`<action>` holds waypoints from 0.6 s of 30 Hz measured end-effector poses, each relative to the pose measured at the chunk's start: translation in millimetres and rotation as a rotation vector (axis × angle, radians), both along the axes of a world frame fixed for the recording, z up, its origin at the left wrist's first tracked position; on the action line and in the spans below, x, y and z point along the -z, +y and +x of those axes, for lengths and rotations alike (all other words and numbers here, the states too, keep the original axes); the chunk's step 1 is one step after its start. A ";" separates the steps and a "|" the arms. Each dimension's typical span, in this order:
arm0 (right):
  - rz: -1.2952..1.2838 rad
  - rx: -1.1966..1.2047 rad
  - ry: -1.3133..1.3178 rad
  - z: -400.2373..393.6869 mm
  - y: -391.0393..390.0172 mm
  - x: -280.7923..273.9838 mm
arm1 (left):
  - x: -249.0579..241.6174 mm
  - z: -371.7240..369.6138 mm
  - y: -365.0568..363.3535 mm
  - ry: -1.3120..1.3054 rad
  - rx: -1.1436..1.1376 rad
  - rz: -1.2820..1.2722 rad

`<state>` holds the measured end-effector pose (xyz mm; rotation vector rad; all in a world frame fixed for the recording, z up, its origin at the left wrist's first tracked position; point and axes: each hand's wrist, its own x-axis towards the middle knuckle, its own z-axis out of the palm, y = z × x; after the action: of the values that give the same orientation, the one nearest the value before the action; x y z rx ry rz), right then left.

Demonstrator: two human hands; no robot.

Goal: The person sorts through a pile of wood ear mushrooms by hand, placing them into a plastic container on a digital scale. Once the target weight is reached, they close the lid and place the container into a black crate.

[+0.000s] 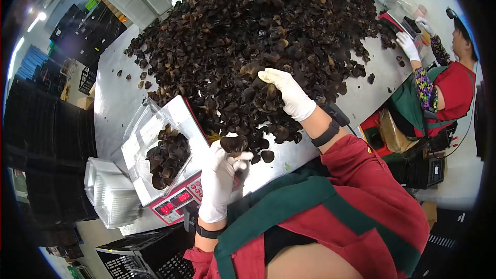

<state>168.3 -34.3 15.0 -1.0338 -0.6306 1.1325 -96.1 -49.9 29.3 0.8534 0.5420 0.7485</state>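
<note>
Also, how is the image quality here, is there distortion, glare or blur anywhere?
Head view: strong fisheye bending, with black corners around a round image. The metal table shows soft glare at left, and a ceiling lamp is blown out. The left hand, the right hand and the dark mushroom pile look sharp; the edges are softer.

Bare table point(111, 98) beside fungus heap point(268, 26)

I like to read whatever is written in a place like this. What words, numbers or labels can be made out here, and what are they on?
Red glowing digits on the front panel of the white and red weighing scale: two small displays, too blurred to read for certain.
Small buttons beside those displays: markings too small to read.
Green label on the dark crates far back: unreadable.
Nothing else carries legible text.
</note>
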 end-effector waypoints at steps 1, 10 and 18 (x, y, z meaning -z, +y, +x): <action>0.003 -0.023 -0.059 -2.4 1.1 -0.9 | 2.3 -2.6 -2.3 -0.027 0.011 -0.084; 0.015 -0.112 -0.458 -29.5 19.6 -6.9 | 14.6 -32.6 -18.8 0.348 -0.014 0.098; 0.165 -0.417 -0.561 -128.4 62.9 -76.4 | -22.3 -87.2 -16.9 0.440 -0.579 0.394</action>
<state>39.9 28.6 91.4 -1.1093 -1.4145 1.1188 -183.3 -66.7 51.6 1.2605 1.0832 1.2305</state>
